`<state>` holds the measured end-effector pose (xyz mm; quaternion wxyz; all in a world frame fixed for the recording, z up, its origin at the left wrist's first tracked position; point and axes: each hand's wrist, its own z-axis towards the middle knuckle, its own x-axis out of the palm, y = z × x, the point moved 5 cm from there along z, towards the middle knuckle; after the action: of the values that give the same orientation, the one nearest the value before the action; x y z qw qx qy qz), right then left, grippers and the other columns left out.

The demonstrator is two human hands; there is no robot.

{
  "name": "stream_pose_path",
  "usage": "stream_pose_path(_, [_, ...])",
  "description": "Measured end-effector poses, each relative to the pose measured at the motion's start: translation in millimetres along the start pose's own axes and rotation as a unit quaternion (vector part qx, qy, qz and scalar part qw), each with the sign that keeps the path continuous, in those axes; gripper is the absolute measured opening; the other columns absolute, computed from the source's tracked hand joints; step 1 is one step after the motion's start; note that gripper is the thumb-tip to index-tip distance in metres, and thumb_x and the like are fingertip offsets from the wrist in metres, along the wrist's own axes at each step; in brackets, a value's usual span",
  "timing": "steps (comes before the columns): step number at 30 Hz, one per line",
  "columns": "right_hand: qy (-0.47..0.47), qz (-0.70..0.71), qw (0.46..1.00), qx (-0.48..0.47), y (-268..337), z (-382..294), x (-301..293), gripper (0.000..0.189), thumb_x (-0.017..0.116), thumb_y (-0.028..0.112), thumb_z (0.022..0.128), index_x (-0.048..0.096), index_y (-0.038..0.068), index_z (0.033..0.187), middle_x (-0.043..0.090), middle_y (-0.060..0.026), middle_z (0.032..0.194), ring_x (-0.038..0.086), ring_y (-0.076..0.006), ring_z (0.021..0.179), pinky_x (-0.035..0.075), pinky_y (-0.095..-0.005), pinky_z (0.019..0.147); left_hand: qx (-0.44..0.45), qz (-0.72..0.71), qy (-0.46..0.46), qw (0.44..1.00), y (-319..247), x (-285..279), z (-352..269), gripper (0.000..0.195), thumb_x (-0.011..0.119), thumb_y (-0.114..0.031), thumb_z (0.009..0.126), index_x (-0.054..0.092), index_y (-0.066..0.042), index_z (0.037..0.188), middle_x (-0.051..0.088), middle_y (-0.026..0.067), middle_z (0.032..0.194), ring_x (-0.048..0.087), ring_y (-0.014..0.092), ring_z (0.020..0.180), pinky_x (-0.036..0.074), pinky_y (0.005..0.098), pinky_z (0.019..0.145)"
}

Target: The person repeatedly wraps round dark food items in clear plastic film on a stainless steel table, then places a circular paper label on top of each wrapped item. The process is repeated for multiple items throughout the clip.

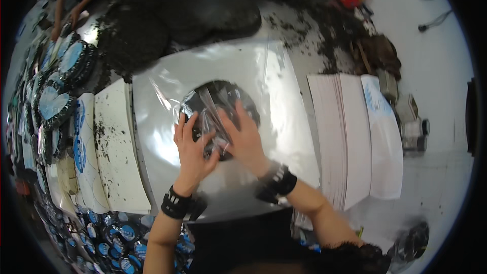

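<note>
A round dark disc (243,101) lies near the middle of a large clear plastic sheet (228,59), with crumpled clear film (208,102) gathered over it. My left hand (192,146) rests on the disc's left side, fingers spread against the film. On the right side, my right hand (243,137) presses or pinches the film near the centre; it is a little blurred, and its exact hold cannot be told. Both wrists wear black bands.
Paper stacks flank the sheet, speckled at left (114,152) and pinkish at right (329,137). Large dark discs (133,38) and loose dark crumbs lie beyond. Wrapped packages with blue labels (55,102) crowd the left. Jars (412,136) stand at right. Another person's hands (74,15) are at upper left.
</note>
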<state>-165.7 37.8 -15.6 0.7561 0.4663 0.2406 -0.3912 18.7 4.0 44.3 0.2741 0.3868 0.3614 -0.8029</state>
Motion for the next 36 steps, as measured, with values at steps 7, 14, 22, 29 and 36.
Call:
stream_pose_path(7, [-0.043,0.046,0.995,-0.077,20.3,42.9,-26.3,0.069,0.076,0.037,0.091,0.054,0.005,0.149,0.067,-0.0168,0.126,0.061,-0.0394,0.112,0.048,-0.0493,0.1,-0.129,-0.028,0.216,0.967,15.0,26.5,13.2,0.124,0.096,-0.056,0.058,0.045,0.002,0.154,0.056,0.0205,0.137,0.059,0.04,0.115,0.05,0.0463,0.097])
stream_pose_path(14, [0.09,0.05,0.994,-0.035,-7.0,67.8,8.0,0.057,0.076,0.039,0.089,0.065,0.006,0.134,0.065,-0.0142,0.103,0.062,-0.0364,0.096,0.049,-0.0472,0.087,-0.063,-0.157,0.123,0.978,28.8,19.7,37.1,0.097,0.095,-0.059,0.062,0.066,-0.004,0.137,0.057,0.0211,0.14,0.056,0.039,0.127,0.042,0.0486,0.108])
stream_pose_path(22, [0.114,0.223,0.959,-0.129,1.5,85.5,11.7,0.06,0.083,0.041,0.082,0.064,0.005,0.125,0.066,-0.0129,0.109,0.064,-0.0344,0.099,0.052,-0.0442,0.086,-0.067,-0.225,0.063,0.97,33.0,19.7,47.1,0.09,0.097,-0.045,0.061,0.064,-0.006,0.135,0.069,0.0099,0.125,0.061,0.033,0.121,0.04,0.0504,0.104])
stream_pose_path(29, [0.08,0.251,0.956,-0.131,-8.4,84.5,10.5,0.03,0.072,0.031,0.085,0.061,0.005,0.095,0.066,-0.0149,0.099,0.064,-0.0367,0.086,0.054,-0.0401,0.082,-0.024,-0.19,-0.042,0.981,33.0,18.2,36.7,0.083,0.096,-0.038,0.065,0.066,-0.005,0.135,0.068,0.0102,0.119,0.06,0.033,0.11,0.042,0.0443,0.102])
stream_pose_path(36, [-0.084,0.245,0.964,0.054,61.0,69.6,12.7,0.034,0.064,0.019,0.091,0.061,-0.001,0.119,0.064,-0.0213,0.129,0.06,-0.042,0.12,0.045,-0.0424,0.111,-0.068,-0.149,0.161,0.973,37.5,61.1,24.7,0.078,0.074,-0.031,0.087,0.044,0.004,0.15,0.057,0.0162,0.145,0.054,0.036,0.129,0.039,0.0484,0.11])
